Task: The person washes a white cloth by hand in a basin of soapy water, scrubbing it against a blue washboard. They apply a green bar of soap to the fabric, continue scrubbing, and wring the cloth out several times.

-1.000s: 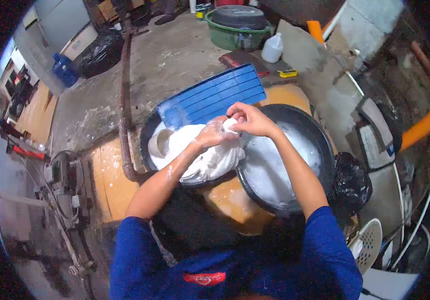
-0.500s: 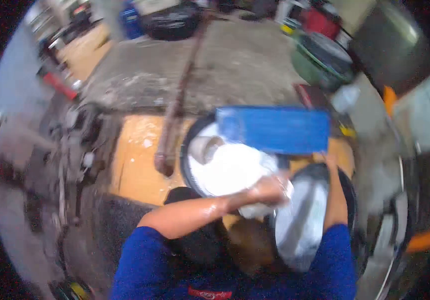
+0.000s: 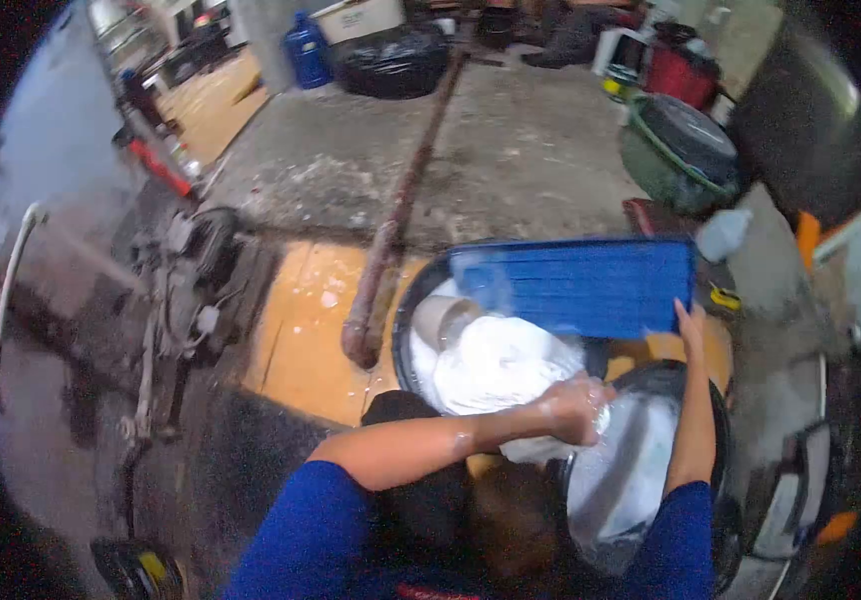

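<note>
My left hand (image 3: 576,408) is closed, wet with suds, on a bunched white cloth (image 3: 506,365) that lies in a black basin (image 3: 403,345) and hangs over its near rim. My right hand (image 3: 689,325) grips the lower right edge of a blue ridged washboard (image 3: 591,285), which rests tilted across the back of that basin. A greyish cup-like container (image 3: 441,320) sits beside the cloth. Close by my right forearm is a second black basin (image 3: 651,375) holding cloudy, sudsy water (image 3: 616,470).
A rusty pipe (image 3: 401,215) runs across the concrete floor to a wet yellow board (image 3: 301,330). Farther back stand a green tub (image 3: 666,165), a black bag (image 3: 391,65) and a blue water jug (image 3: 308,50). Metal frame parts (image 3: 156,340) stand on the left.
The view has shifted, so the scene sits lower and farther right, and it is sharper. Both hands keep their holds on the cloth and the washboard.
</note>
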The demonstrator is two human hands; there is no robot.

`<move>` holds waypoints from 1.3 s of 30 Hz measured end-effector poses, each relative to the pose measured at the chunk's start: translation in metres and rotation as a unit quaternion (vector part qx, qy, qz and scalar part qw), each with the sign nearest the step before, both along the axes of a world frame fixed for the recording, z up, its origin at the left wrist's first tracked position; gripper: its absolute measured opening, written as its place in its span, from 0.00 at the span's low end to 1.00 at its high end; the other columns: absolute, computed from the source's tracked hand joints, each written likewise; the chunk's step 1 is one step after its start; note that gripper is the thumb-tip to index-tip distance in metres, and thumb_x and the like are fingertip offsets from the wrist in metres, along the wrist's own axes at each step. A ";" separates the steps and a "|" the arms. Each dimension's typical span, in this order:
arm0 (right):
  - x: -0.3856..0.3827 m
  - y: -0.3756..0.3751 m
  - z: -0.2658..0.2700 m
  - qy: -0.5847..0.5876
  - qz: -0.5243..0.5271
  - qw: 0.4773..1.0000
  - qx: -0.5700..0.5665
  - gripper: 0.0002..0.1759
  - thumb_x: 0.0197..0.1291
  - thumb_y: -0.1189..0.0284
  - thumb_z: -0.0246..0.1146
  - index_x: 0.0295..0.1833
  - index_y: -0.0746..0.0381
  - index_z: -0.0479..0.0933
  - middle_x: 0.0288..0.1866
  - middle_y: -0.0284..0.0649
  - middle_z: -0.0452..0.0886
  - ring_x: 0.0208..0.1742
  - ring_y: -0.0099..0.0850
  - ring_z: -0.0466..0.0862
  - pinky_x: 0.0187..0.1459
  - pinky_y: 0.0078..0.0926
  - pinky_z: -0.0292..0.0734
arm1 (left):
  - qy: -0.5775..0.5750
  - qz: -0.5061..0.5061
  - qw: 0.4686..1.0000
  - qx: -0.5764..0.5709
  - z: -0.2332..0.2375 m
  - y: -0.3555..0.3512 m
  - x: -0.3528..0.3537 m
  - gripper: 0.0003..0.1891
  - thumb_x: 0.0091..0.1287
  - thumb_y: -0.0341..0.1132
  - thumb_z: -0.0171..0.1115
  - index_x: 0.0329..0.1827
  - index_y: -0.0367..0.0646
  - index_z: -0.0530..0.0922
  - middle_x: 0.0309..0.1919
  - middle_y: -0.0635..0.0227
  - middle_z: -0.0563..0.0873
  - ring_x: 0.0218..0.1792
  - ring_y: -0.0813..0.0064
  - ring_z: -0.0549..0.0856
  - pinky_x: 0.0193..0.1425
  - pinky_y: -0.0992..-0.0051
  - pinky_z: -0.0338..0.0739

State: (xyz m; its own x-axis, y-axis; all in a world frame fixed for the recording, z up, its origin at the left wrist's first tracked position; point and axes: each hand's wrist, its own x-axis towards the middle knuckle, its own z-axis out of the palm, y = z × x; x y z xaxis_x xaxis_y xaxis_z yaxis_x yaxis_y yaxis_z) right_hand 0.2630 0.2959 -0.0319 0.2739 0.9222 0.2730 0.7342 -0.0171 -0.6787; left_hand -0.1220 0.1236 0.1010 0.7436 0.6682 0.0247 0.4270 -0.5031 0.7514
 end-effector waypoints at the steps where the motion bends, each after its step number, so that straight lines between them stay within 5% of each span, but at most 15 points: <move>1: -0.044 -0.009 0.064 -0.040 0.022 0.999 -0.007 0.23 0.54 0.60 0.58 0.43 0.72 0.74 0.39 0.52 0.79 0.41 0.43 0.78 0.46 0.33 0.70 | -0.001 -0.007 1.000 0.006 -0.004 0.001 0.003 0.23 0.39 0.39 0.62 0.40 0.41 0.72 0.41 0.55 0.77 0.47 0.53 0.74 0.50 0.60 0.70; 3: -0.064 0.017 0.105 -0.098 0.038 0.987 0.125 0.20 0.55 0.62 0.57 0.43 0.69 0.75 0.39 0.54 0.78 0.41 0.45 0.78 0.43 0.35 0.71 | 0.004 -0.016 1.000 0.008 0.006 -0.002 0.002 0.22 0.38 0.39 0.64 0.39 0.41 0.72 0.40 0.55 0.78 0.46 0.53 0.75 0.48 0.59 0.70; 5: -0.156 -0.020 0.222 -0.061 0.026 0.998 0.017 0.15 0.53 0.67 0.56 0.46 0.61 0.75 0.36 0.51 0.78 0.40 0.47 0.78 0.40 0.39 0.71 | -0.062 -0.039 0.995 0.062 -0.014 -0.001 0.008 0.23 0.36 0.42 0.66 0.35 0.39 0.73 0.34 0.53 0.79 0.40 0.52 0.78 0.46 0.61 0.72; 6: -0.167 -0.021 0.240 -0.193 0.055 0.965 0.170 0.13 0.52 0.69 0.54 0.43 0.59 0.75 0.34 0.52 0.78 0.37 0.50 0.77 0.38 0.43 0.71 | -0.059 -0.058 0.995 0.050 -0.015 0.001 0.008 0.23 0.36 0.42 0.66 0.34 0.39 0.74 0.32 0.52 0.79 0.39 0.53 0.78 0.45 0.61 0.72; 9: -0.184 -0.041 0.321 -0.330 -0.016 0.914 0.235 0.16 0.46 0.69 0.55 0.44 0.55 0.75 0.34 0.53 0.78 0.39 0.49 0.78 0.42 0.45 0.72 | -0.064 -0.054 0.993 0.079 -0.022 -0.002 0.006 0.24 0.36 0.44 0.67 0.33 0.37 0.75 0.30 0.52 0.80 0.37 0.53 0.79 0.41 0.62 0.73; 14: -0.089 -0.124 0.456 -0.344 -0.074 0.895 0.273 0.17 0.50 0.68 0.55 0.47 0.61 0.76 0.43 0.47 0.79 0.45 0.40 0.79 0.49 0.31 0.70 | -0.010 -0.054 0.995 0.085 -0.010 -0.006 -0.002 0.26 0.35 0.46 0.68 0.34 0.35 0.75 0.30 0.50 0.80 0.36 0.53 0.79 0.40 0.63 0.73; 17: -0.013 -0.212 0.519 -0.223 -0.100 0.963 0.116 0.21 0.55 0.62 0.56 0.47 0.69 0.74 0.39 0.47 0.79 0.42 0.39 0.78 0.46 0.29 0.68 | 0.005 -0.059 0.994 0.095 -0.018 -0.003 0.000 0.26 0.35 0.46 0.69 0.34 0.35 0.75 0.29 0.49 0.80 0.36 0.53 0.79 0.41 0.63 0.73; 19: 0.069 -0.264 0.538 -0.357 -0.126 0.910 0.170 0.20 0.56 0.63 0.56 0.47 0.69 0.73 0.40 0.47 0.79 0.42 0.39 0.77 0.47 0.27 0.68 | -0.015 -0.043 0.992 0.116 -0.023 -0.003 0.003 0.27 0.35 0.45 0.69 0.35 0.35 0.75 0.30 0.49 0.79 0.37 0.53 0.78 0.43 0.63 0.72; 21: 0.059 -0.323 0.535 -0.247 -0.128 0.955 0.099 0.19 0.55 0.65 0.57 0.47 0.69 0.73 0.43 0.49 0.78 0.46 0.39 0.76 0.49 0.27 0.68 | -0.027 -0.011 0.985 0.171 -0.033 -0.002 0.007 0.27 0.36 0.45 0.69 0.37 0.36 0.75 0.31 0.50 0.79 0.38 0.53 0.78 0.44 0.63 0.72; 25: 0.083 -0.383 0.457 -0.467 -0.230 0.846 0.115 0.15 0.51 0.71 0.58 0.45 0.65 0.74 0.45 0.48 0.77 0.47 0.41 0.77 0.51 0.33 0.69 | 0.002 -0.022 0.994 0.112 -0.017 -0.004 0.014 0.25 0.37 0.46 0.67 0.36 0.38 0.76 0.35 0.52 0.79 0.45 0.56 0.75 0.51 0.64 0.68; 29: -0.013 -0.385 0.360 -0.426 -0.385 0.817 -0.055 0.16 0.48 0.77 0.50 0.44 0.65 0.74 0.38 0.53 0.77 0.44 0.46 0.76 0.47 0.40 0.70 | -0.042 -0.010 0.988 0.147 -0.028 -0.004 0.027 0.25 0.37 0.45 0.68 0.36 0.38 0.75 0.33 0.52 0.80 0.40 0.55 0.78 0.46 0.64 0.71; 33: -0.045 -0.380 0.239 -0.420 -0.281 0.861 -0.062 0.13 0.44 0.80 0.51 0.39 0.67 0.70 0.29 0.56 0.76 0.35 0.51 0.77 0.37 0.45 0.71 | -0.107 0.055 0.993 -0.013 -0.023 -0.009 0.031 0.24 0.39 0.45 0.68 0.36 0.38 0.75 0.33 0.53 0.81 0.38 0.57 0.80 0.44 0.66 0.74; 34: -0.072 -0.375 0.227 -0.335 -0.294 0.887 -0.120 0.19 0.45 0.80 0.51 0.47 0.69 0.68 0.34 0.56 0.76 0.36 0.51 0.77 0.40 0.45 0.70 | -0.096 0.072 0.993 -0.019 -0.022 -0.007 0.031 0.25 0.40 0.45 0.68 0.37 0.38 0.75 0.34 0.53 0.81 0.38 0.58 0.80 0.44 0.67 0.74; 38: -0.170 -0.361 0.206 -0.272 -0.108 0.956 0.034 0.30 0.46 0.79 0.52 0.59 0.72 0.58 0.53 0.59 0.67 0.50 0.53 0.72 0.51 0.44 0.66 | -0.025 0.145 0.988 -0.051 0.011 0.013 0.017 0.28 0.41 0.46 0.68 0.44 0.36 0.74 0.40 0.52 0.81 0.42 0.60 0.80 0.45 0.68 0.74; 39: -0.183 -0.351 0.192 -0.291 -0.077 0.954 0.000 0.30 0.46 0.79 0.53 0.59 0.72 0.58 0.56 0.61 0.64 0.53 0.53 0.70 0.52 0.44 0.66 | -0.097 0.258 0.960 0.054 -0.003 0.019 0.015 0.25 0.38 0.47 0.67 0.35 0.36 0.78 0.31 0.53 0.82 0.35 0.59 0.82 0.40 0.66 0.76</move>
State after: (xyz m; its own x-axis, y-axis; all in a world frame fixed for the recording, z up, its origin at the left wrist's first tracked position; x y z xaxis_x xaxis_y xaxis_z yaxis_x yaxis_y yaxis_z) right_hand 0.0799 -0.0554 0.1599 0.2086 0.8834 0.4197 0.9752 -0.1552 -0.1580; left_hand -0.1070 0.1425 0.0980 0.2880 0.9321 0.2196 0.4977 -0.3416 0.7972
